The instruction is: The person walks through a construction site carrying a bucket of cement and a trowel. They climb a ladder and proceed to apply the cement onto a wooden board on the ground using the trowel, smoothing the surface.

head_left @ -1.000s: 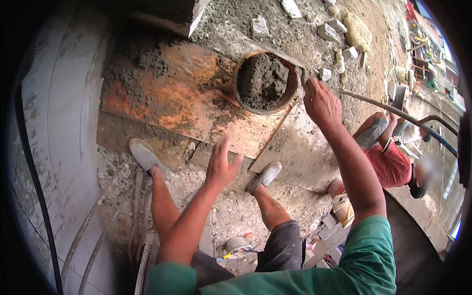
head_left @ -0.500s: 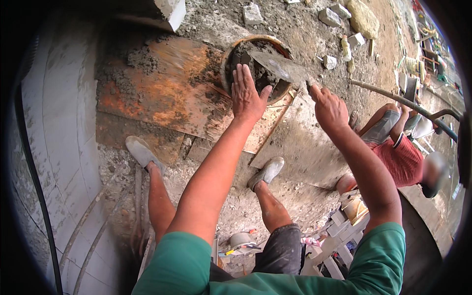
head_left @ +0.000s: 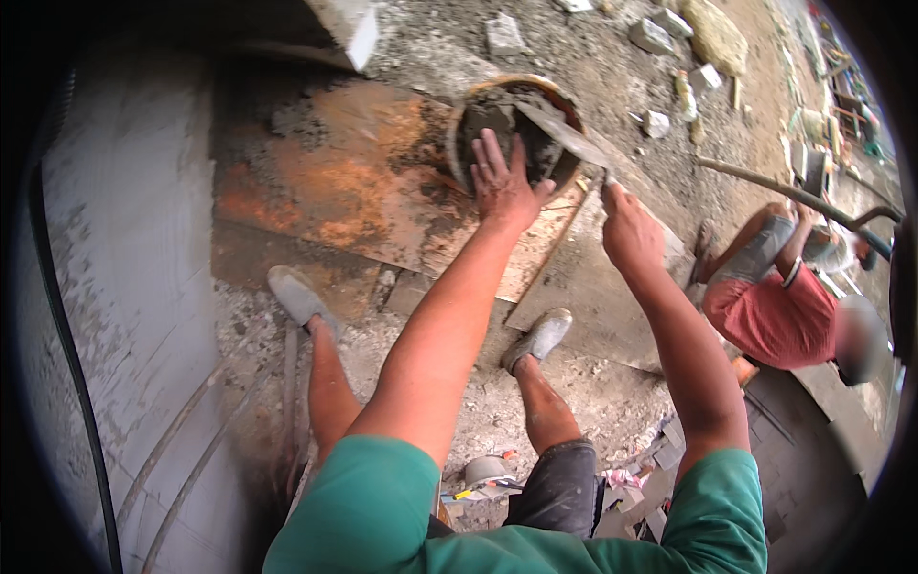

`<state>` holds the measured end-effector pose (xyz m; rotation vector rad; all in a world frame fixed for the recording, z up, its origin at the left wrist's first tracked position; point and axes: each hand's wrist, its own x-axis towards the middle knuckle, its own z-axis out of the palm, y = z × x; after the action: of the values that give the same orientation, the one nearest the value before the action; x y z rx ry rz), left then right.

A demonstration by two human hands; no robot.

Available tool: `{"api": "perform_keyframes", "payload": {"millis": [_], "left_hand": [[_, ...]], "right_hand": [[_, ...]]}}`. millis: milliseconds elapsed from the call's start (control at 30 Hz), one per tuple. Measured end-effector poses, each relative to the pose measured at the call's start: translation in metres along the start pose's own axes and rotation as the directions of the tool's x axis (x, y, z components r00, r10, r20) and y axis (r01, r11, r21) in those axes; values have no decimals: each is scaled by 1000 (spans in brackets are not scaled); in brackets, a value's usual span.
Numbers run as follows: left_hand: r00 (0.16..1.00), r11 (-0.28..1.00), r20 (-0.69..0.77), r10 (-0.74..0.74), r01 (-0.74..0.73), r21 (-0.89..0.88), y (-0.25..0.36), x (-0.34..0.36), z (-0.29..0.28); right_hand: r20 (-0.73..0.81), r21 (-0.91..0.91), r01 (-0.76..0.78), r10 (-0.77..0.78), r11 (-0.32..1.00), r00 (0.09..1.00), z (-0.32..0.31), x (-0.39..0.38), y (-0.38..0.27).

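Observation:
A round bucket (head_left: 457,158) with wet grey mortar (head_left: 507,100) inside stands beyond my feet. My right hand (head_left: 632,230) is closed around the handle of a trowel (head_left: 566,137). Its metal blade reaches left across the bucket's opening, tilted so that it looks narrow. Over the near side of the bucket is my left hand (head_left: 507,196), open with its fingers spread and holding nothing. Whether its fingertips touch the mortar, I cannot tell.
A mortar-stained board (head_left: 335,163) lies left of the bucket, beside a pale wall (head_left: 143,249). Broken blocks (head_left: 652,37) and a big stone (head_left: 715,38) lie at the far right. A person in a red shirt (head_left: 775,316) crouches right, near a long pole (head_left: 765,184).
The trowel blade has turned from showing its broad face to a narrower angle. My left hand's fingers have spread further apart over the bucket. The whole view has shifted slightly.

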<state>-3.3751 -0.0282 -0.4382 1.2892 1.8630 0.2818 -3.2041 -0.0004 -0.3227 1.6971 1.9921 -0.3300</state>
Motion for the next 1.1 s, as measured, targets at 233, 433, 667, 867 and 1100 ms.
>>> {"api": "perform_keyframes", "payload": {"millis": [233,433,667,867,1100], "left_hand": [[979,954,-110,170,-192,-231,-68,-60,-49],[958,904,186,-217,269,-332,-169,-220,-58],[868,904,494,-50,250,-347,-174,-287,-50],[820,862,567,79,229,-452,-186,-274,-62],[811,786,558,179,223,-576,-188,-264,-93]], "right_hand": [[-96,611,62,-3,789,995,24,-75,-25],[274,660,-83,-136,746,952,95,-123,-121],[79,821,-22,-75,570,994,184,-15,-290],[-81,692,67,-14,719,997,168,115,-363],[48,394,3,-23,919,999,133,115,-381]]}}
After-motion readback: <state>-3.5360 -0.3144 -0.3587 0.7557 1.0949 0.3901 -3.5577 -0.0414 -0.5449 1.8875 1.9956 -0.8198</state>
